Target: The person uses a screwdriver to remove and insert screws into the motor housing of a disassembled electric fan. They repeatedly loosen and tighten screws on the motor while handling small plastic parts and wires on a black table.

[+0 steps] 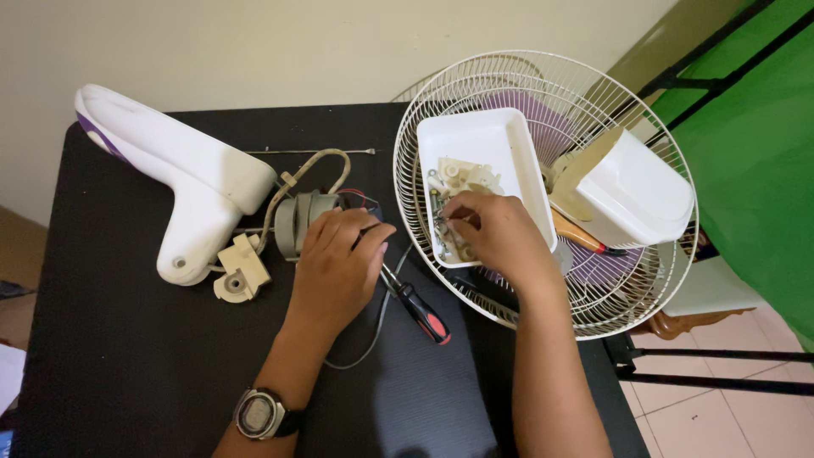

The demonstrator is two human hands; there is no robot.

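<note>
Fingers of the right hand point(496, 233) are pinched together inside a white rectangular tray point(509, 140), closing on one of the small screws and plastic bits point(454, 182) heaped at the tray's lower left corner; exactly which piece they grip is too small to tell. That tray lies on a round white wire fan guard point(627, 288) filling the right centre of the frame, with a purple fan blade point(593, 263) showing through the wires beneath it. Just right of the tray, also on the guard, sits a second white plastic housing point(640, 191), and an orange-handled tool point(577, 233) pokes out between the two.

Left of centre, the left hand point(339, 267) rests palm down with its fingers curled over a grey fan motor point(298, 220), covering its right side; whether it clasps the motor or merely presses on it cannot be told. A wristwatch point(257, 414) is on that wrist. A red-and-black screwdriver point(420, 309) lies on the black worktop point(127, 356) just beside this hand, between the two arms. A beige cable point(318, 161) loops up from the motor. In the upper left lies a white fan neck housing with purple trim point(182, 182), and a small cream plastic bracket point(240, 271) sits at its lower end, near the motor.
</note>
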